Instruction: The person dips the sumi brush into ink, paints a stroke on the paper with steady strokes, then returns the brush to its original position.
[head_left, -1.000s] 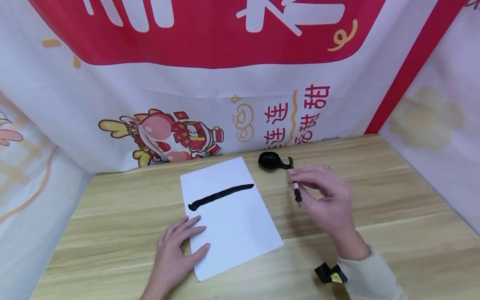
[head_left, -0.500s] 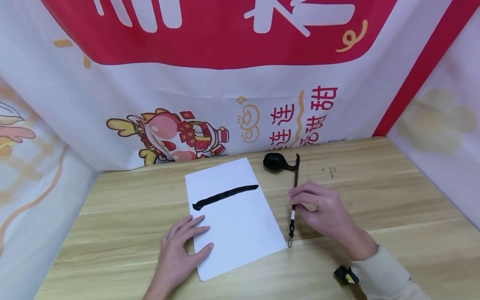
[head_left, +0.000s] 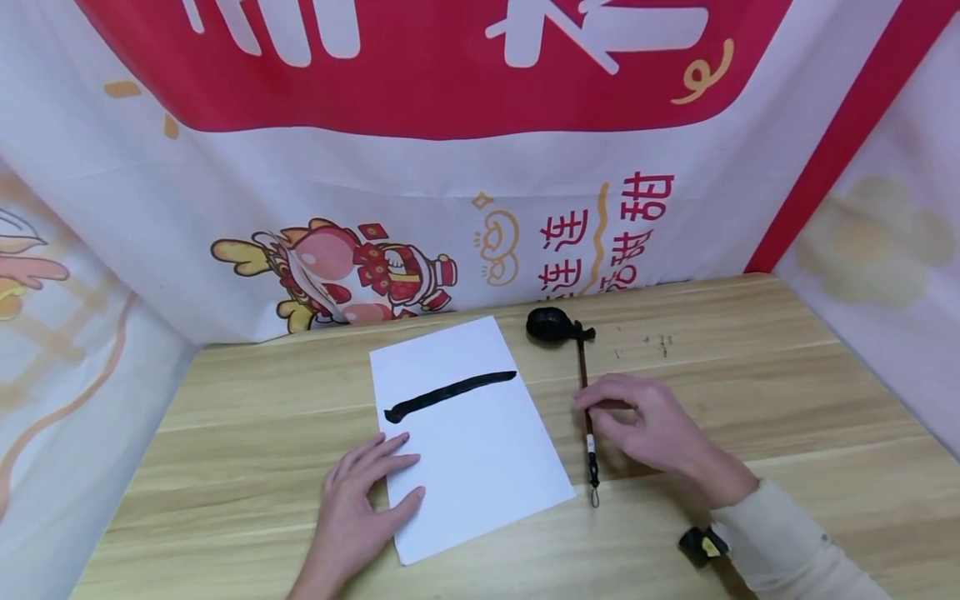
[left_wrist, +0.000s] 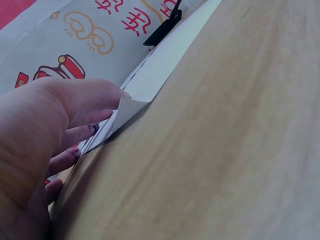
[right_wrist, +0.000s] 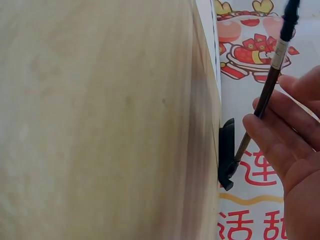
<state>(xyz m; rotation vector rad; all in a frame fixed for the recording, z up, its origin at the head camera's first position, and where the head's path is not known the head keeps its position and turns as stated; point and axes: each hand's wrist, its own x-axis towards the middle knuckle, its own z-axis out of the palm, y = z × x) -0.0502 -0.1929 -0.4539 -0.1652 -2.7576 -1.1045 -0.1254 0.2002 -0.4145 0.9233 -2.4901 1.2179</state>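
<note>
My left hand rests with spread fingers on the left edge of a white sheet of paper. One thick black brushstroke crosses the sheet. In the left wrist view, the paper's edge curls up beside the fingers. My right hand pinches the dark brown shaft of a writing brush to the right of the sheet. The brush tilts, its looped end off the table, as the right wrist view shows. Its tip meets the tail of a rounded black ink dish; the bristles blend with the dish.
The wooden table carries small dark marks right of the dish. A printed red and white cloth hangs along its back edge. A black device sits at the right sleeve.
My right hand has moved back toward me with the brush, turning its tip toward the dish and onto the dish's tail. The left hand has stayed on the paper.
</note>
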